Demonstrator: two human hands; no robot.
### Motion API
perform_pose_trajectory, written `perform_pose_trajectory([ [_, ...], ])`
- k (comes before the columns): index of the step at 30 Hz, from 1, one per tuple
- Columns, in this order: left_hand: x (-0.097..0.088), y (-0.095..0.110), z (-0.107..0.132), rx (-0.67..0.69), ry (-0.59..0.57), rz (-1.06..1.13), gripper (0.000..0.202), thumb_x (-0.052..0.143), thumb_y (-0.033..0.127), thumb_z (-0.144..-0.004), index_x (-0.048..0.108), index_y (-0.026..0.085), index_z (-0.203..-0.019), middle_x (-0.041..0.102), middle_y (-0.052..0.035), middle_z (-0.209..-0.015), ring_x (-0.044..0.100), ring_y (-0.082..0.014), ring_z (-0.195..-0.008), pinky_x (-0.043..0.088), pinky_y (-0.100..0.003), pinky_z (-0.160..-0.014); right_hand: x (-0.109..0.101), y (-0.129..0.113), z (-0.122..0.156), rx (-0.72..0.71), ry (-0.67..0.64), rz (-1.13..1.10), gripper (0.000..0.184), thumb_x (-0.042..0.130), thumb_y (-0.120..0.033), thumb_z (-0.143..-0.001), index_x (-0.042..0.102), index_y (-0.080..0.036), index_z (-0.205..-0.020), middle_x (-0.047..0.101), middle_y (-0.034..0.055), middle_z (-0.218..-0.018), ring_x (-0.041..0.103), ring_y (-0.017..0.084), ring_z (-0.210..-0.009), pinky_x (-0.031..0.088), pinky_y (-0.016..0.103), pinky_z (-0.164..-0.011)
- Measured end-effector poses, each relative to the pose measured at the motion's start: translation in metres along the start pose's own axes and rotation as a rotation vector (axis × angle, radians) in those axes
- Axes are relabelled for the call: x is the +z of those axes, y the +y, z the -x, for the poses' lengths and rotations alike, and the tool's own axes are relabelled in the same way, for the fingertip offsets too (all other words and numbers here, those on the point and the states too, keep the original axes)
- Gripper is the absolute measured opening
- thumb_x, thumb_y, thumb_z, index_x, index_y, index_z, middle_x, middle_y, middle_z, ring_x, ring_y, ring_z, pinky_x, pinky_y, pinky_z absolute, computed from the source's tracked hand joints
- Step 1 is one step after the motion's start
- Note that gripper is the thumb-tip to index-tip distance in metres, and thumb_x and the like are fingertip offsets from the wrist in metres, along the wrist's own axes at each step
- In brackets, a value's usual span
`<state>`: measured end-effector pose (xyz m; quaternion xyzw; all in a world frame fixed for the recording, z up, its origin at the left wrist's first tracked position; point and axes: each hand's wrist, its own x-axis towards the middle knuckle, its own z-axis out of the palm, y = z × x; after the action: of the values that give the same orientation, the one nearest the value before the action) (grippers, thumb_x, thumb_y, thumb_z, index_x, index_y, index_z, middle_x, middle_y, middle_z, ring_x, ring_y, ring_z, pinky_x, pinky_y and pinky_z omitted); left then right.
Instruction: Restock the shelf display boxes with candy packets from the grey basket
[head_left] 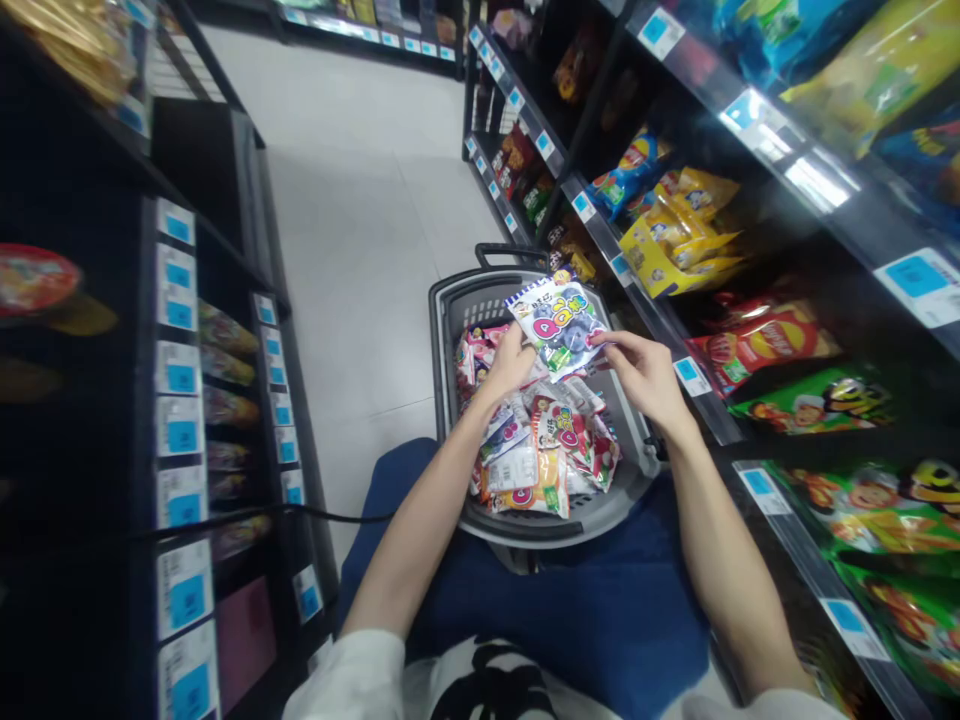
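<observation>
I've got 1 gummy candy packet (559, 320) pinched between both sets of fingers, above the grey basket (448, 330). Left hand (511, 365) clamps its lower-left edge, right hand (643, 375) the right edge. Prob. light, crinkly, slick film; grip the sealed edges, not the middle.

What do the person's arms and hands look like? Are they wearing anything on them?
Both forearms are bare. The left hand and right hand wear no gloves, and no watch, ring or bracelet shows. A white left sleeve and right sleeve end near the elbows.
</observation>
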<state>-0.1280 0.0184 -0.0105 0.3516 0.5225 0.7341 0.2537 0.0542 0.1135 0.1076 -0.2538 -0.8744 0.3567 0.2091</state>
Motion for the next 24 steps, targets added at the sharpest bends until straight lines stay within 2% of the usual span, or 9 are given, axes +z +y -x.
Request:
perform_pose_trajectory([
  [2,0.0,0.008,-0.001,-0.082,0.02,0.273,0.046,0.062,0.027,-0.064,0.068,0.016,-0.109,0.075,-0.0093,-0.11,0.068,-0.0271,-0.11,0.054,-0.046,-0.107,0.001,-0.002,-0.001,0.087,0.043,-0.171,0.03,0.063,-0.037,-0.088,0.078,-0.019,-0.106,0.075,0.0062,-0.11,0.073,0.022,-0.091,0.065,0.037,-0.081],
  [4,-0.001,0.019,0.001,-0.181,-0.02,0.506,0.047,0.061,0.027,-0.06,0.067,0.017,-0.105,0.075,-0.0085,-0.103,0.069,-0.0264,-0.105,0.057,-0.045,-0.1,0.003,-0.007,-0.002,0.143,0.078,-0.338,0.03,0.069,-0.039,-0.082,0.078,-0.019,-0.103,0.074,0.006,-0.11,0.072,0.022,-0.092,0.067,0.037,-0.078],
  [6,-0.002,0.028,0.003,-0.243,-0.035,0.664,0.043,0.063,0.032,-0.063,0.067,0.017,-0.103,0.075,-0.0098,-0.104,0.07,-0.0272,-0.106,0.06,-0.043,-0.095,0.006,-0.011,-0.002,0.147,0.109,-0.403,0.032,0.077,-0.042,-0.078,0.078,-0.02,-0.102,0.074,0.0057,-0.107,0.07,0.021,-0.089,0.067,0.035,-0.075],
  [8,-0.002,0.032,0.004,-0.263,-0.004,0.735,0.04,0.069,0.041,-0.072,0.069,0.016,-0.104,0.075,-0.0117,-0.108,0.07,-0.028,-0.11,0.061,-0.042,-0.092,0.009,-0.013,-0.002,0.126,0.144,-0.378,0.035,0.082,-0.044,-0.076,0.078,-0.019,-0.099,0.075,0.0064,-0.101,0.07,0.02,-0.084,0.066,0.034,-0.071],
  [10,-0.001,0.031,0.002,-0.276,0.079,0.728,0.041,0.077,0.048,-0.077,0.069,0.015,-0.1,0.076,-0.0129,-0.106,0.071,-0.0274,-0.11,0.061,-0.04,-0.091,0.012,-0.014,-0.002,0.11,0.168,-0.325,0.036,0.085,-0.046,-0.075,0.077,-0.017,-0.094,0.075,0.0076,-0.096,0.07,0.02,-0.08,0.064,0.032,-0.068],
  [14,0.001,0.021,-0.005,-0.281,0.251,0.633,0.046,0.084,0.057,-0.077,0.07,0.016,-0.09,0.076,-0.0124,-0.097,0.072,-0.0266,-0.107,0.062,-0.04,-0.09,0.015,-0.012,-0.002,0.098,0.186,-0.239,0.038,0.087,-0.048,-0.071,0.071,-0.016,-0.084,0.071,0.0051,-0.079,0.065,0.016,-0.065,0.055,0.028,-0.059],
  [18,0.0,0.016,-0.008,-0.237,0.297,0.582,0.051,0.079,0.065,-0.081,0.072,0.016,-0.095,0.077,-0.0136,-0.108,0.072,-0.0275,-0.111,0.062,-0.043,-0.094,0.017,-0.016,-0.003,0.19,0.157,-0.243,0.049,0.09,-0.054,-0.065,0.06,-0.019,-0.081,0.066,0.0018,-0.068,0.061,0.015,-0.058,0.048,0.026,-0.054],
  [22,-0.001,0.018,-0.008,-0.205,0.344,0.53,0.06,0.071,0.075,-0.083,0.073,0.016,-0.098,0.076,-0.0132,-0.11,0.072,-0.0267,-0.11,0.062,-0.042,-0.094,0.02,-0.019,-0.005,0.336,0.08,-0.321,0.064,0.096,-0.06,-0.055,0.057,-0.02,-0.086,0.067,0.0019,-0.068,0.061,0.015,-0.055,0.051,0.027,-0.052],
  [24,-0.001,0.019,-0.008,-0.182,0.357,0.524,0.062,0.07,0.077,-0.082,0.073,0.017,-0.099,0.076,-0.013,-0.109,0.071,-0.0266,-0.11,0.062,-0.042,-0.094,0.021,-0.017,-0.006,0.387,0.049,-0.347,0.07,0.098,-0.06,-0.051,0.057,-0.019,-0.091,0.069,0.0029,-0.069,0.066,0.019,-0.058,0.054,0.028,-0.054],
])
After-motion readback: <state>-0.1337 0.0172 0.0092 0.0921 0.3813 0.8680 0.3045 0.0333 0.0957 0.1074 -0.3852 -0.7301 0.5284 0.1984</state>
